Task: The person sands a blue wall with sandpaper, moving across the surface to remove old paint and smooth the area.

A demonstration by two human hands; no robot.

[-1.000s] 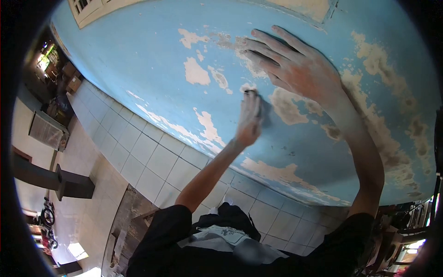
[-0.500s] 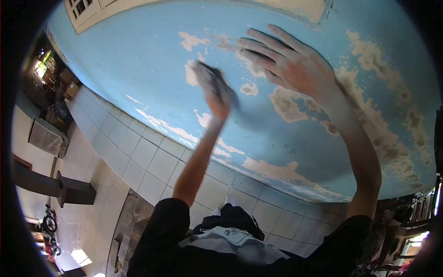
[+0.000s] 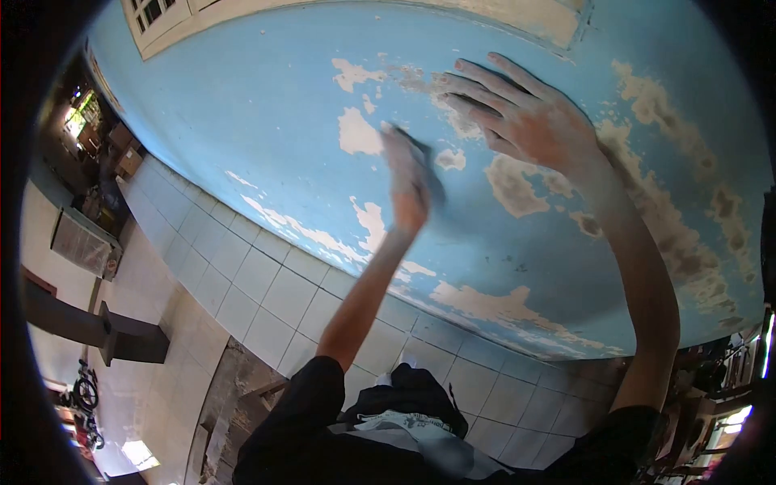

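A light-blue wall (image 3: 267, 105) with pale, peeled patches (image 3: 358, 132) fills the upper part of the view. My left hand (image 3: 408, 178), dusty and blurred by motion, is at the wall just right of one large pale patch. Something dark and flat shows along its far edge and under its fingers; blur hides what it is. To the right, my right hand (image 3: 521, 117) lies flat against the wall with its fingers spread, coated in pale dust, and holds nothing. Its fingertips rest near a rough grey-white patch.
Pale floor tiles (image 3: 257, 271) run along the wall's base. A framed window (image 3: 166, 20) is at the upper left, a dark post (image 3: 133, 335) at the left, and a bicycle (image 3: 85, 392) behind it. Boxes (image 3: 128, 160) stand far left; cluttered furniture (image 3: 699, 412) is lower right.
The view has shifted slightly, so the wall and my right hand appear a little further right and lower. My left hand has moved right and down in view, closer to the small pale patch.
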